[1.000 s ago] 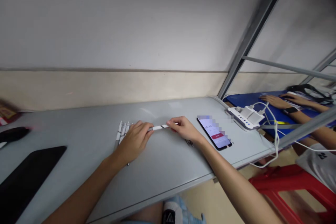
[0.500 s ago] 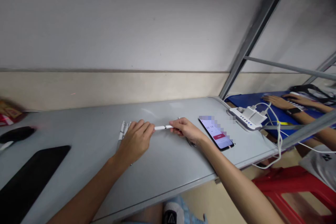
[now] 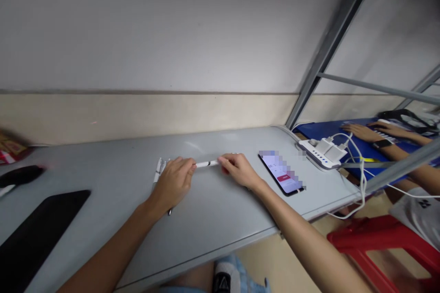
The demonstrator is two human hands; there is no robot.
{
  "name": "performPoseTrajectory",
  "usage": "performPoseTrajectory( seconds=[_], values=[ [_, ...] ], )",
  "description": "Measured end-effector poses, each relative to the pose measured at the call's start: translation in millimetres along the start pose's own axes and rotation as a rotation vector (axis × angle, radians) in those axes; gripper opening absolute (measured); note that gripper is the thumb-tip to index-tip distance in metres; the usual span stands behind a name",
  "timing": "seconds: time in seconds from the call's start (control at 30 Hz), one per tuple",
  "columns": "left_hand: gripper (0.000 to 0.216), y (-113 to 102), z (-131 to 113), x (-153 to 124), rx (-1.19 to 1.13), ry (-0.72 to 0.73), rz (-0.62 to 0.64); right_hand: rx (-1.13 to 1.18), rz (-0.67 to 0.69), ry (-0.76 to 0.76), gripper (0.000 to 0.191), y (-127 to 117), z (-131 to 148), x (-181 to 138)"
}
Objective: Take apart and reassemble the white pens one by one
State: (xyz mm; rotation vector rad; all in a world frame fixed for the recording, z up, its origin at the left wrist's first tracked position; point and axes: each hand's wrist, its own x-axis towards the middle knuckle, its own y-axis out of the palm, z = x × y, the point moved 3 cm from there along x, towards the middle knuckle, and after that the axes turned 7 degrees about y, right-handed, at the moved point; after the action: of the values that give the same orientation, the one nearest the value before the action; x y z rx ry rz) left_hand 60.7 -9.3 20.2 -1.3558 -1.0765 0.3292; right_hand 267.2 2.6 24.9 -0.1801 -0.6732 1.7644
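Note:
Both my hands hold one white pen (image 3: 207, 164) just above the grey table (image 3: 113, 178). My left hand (image 3: 173, 181) pinches its left end and my right hand (image 3: 237, 169) pinches its right end, both closed. Behind my left hand a small row of white pens (image 3: 160, 168) lies on the table. A dark metal tip (image 3: 169, 212) pokes out under my left wrist. Another small dark part lies half hidden under my right wrist.
A lit phone (image 3: 282, 173) lies right of my right hand. A white power strip (image 3: 321, 153) with chargers and cables sits at the table's right end. A black flat slab (image 3: 37, 231) lies at the left. Another person's hands (image 3: 364, 132) rest on a blue surface. A red stool (image 3: 385, 249) stands below.
My two hands have shifted a little to the left and closer together along the pen. The pen stays held between them.

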Motion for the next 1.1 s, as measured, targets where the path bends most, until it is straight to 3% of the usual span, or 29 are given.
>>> performPoseTrajectory(
  seconds=[0.17,0.33,0.4,0.47,0.6,0.73,0.9,1.1],
  values=[
    [0.032,-1.9,-1.2,0.3,-0.021,-0.009,0.022,0.089,-0.063,-0.074,0.022,-2.7,2.1,-0.2],
    [0.031,-3.4,-3.0,-0.1,-0.018,0.005,0.025,0.075,0.012,-0.011,0.025,-1.2,-1.1,0.9],
    [0.03,-2.7,-2.8,-0.3,-0.006,0.009,0.03,0.072,-0.025,-0.061,0.015,-2.4,-0.2,0.9],
    [0.029,-1.0,-1.9,-0.7,-0.008,0.013,0.026,0.084,-0.056,-0.078,0.022,-3.1,-0.3,0.9],
    [0.026,3.9,1.1,-1.8,-0.049,0.022,0.014,0.023,-0.013,-0.045,0.019,-0.8,-2.4,1.3],
    [0.027,7.8,3.8,-2.1,-0.026,0.015,0.043,-0.02,-0.064,-0.156,0.01,-2.4,2.0,-0.2],
    [0.027,8.3,2.6,-2.5,-0.004,0.047,0.05,-0.074,-0.036,-0.129,0.017,0.6,2.3,-1.1],
    [0.029,11.0,2.8,-3.3,0.007,0.052,0.082,-0.189,-0.086,-0.254,0.009,4.6,0.9,-1.9]
  ],
)
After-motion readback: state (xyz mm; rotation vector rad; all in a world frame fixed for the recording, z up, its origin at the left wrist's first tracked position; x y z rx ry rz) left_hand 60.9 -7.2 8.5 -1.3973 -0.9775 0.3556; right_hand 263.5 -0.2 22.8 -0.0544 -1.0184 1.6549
